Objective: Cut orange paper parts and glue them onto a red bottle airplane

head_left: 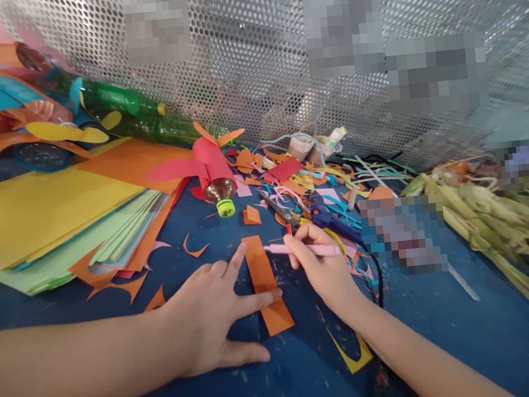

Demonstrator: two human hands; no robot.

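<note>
An orange paper strip (260,267) lies lengthwise on the blue table. My left hand (214,309) spreads its fingers over it, with a fingertip at its far end and another finger across its middle. Between the fingers of my right hand (322,261) is a slim pink pen (304,248), its tip just right of the strip's far part. A small folded orange piece (252,215) rests beyond the strip. Farther back lies a bottle wrapped in red paper (212,163), with orange and red paper wings and a lime-green cap facing me.
Coloured paper sheets (54,206) are stacked at left. Scissors (278,208), a blue glue gun (334,217) and paper scraps (285,171) lie beyond my right hand. Green bottles (119,97) stretch along the perforated metal wall (259,49). Dried husks (494,207) are at right.
</note>
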